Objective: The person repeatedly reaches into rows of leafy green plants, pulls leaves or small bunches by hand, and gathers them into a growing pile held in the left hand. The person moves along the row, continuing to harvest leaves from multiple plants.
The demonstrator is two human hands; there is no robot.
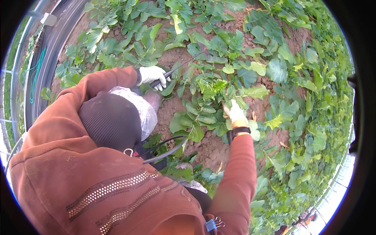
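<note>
My left hand (154, 77), in a white glove, is closed around the dark handle of a long-necked hand hoe (188, 62). The hoe's thin shaft slants up to the right, and its blurred blade lies among leaves. In another white glove, my right hand (235, 112) reaches low into a clump of leafy green plants (207, 113). Leaves hide its fingertips, so whether they grip a stem is unclear. Brown soil (173, 102) shows between the two hands.
A head in a dark ribbed knit cap (110, 120) and clear plastic sheeting (147, 114) fill the left foreground. A black cable loop (164, 155) crosses below. Black ground film (53, 53) and green cord (38, 73) run along the left edge. Dense foliage (329, 117) covers the right.
</note>
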